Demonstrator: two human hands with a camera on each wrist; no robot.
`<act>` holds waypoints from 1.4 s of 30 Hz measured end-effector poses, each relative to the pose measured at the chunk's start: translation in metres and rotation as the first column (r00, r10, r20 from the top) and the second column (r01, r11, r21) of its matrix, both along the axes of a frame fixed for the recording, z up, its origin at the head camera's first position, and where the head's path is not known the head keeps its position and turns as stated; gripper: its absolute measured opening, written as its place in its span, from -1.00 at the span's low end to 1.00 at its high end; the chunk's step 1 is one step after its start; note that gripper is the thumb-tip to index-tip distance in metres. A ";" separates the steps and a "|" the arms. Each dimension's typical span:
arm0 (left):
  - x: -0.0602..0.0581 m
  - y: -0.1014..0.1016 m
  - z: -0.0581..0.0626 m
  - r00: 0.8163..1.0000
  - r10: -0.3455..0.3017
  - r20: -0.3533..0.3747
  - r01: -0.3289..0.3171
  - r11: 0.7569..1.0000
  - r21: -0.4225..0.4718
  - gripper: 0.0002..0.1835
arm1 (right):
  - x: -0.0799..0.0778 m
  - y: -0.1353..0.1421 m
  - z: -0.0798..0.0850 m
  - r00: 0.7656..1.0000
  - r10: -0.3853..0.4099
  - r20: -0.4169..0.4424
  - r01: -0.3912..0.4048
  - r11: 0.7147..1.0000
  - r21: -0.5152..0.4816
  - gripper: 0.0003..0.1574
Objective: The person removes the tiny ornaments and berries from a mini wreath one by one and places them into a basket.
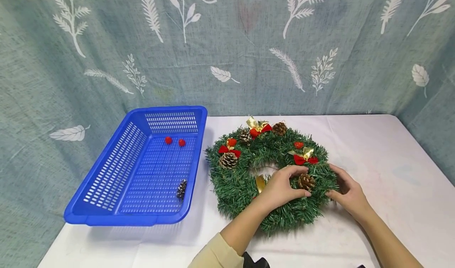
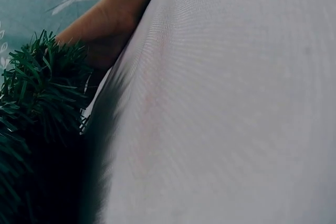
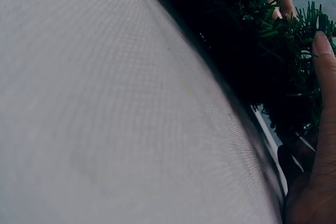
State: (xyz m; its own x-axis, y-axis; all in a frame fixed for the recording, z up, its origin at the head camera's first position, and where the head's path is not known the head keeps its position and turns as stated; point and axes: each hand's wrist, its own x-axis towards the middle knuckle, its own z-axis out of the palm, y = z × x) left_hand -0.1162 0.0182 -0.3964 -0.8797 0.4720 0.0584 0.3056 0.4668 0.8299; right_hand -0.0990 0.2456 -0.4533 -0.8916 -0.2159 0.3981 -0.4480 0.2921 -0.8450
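A green wreath (image 1: 234, 189) lies on the white table, trimmed with pine cones, red berries and red-and-gold bows. My left hand (image 1: 281, 187) reaches across the wreath's near side. Its thumb and fingers are curled about a brown pine cone (image 1: 306, 182) on the right part of the ring. At the wreath's right outer edge, my right hand (image 1: 353, 199) grips the greenery, thumb in front and fingers partly hidden behind. Dark green needles (image 2: 47, 82) fill the left of the left wrist view. In the right wrist view, a thumb (image 3: 324, 61) touches the greenery (image 3: 262, 30).
To the left stands a blue plastic basket (image 1: 199, 157) holding two red berries (image 1: 168, 140) and one dark pine cone (image 1: 181, 189). White tablecloth (image 1: 387, 173) extends right of the wreath. Behind the table hangs a grey-green leaf-patterned curtain (image 1: 249, 90).
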 end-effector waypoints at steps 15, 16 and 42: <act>0.000 -0.002 -0.001 1.000 0.000 0.023 -0.001 1.000 0.029 -0.44 | 0.000 -0.001 -0.001 1.000 0.010 -0.016 -0.011 1.000 -0.015 -0.04; 0.000 -0.002 -0.002 1.000 0.001 0.026 -0.002 0.999 0.039 -0.44 | 0.000 -0.001 -0.001 1.000 0.012 -0.018 -0.012 1.000 -0.020 -0.04; 0.000 -0.008 0.004 0.994 0.100 0.053 -0.110 0.968 0.225 -0.46 | -0.002 0.000 0.002 1.000 0.013 -0.011 -0.013 1.000 -0.023 -0.07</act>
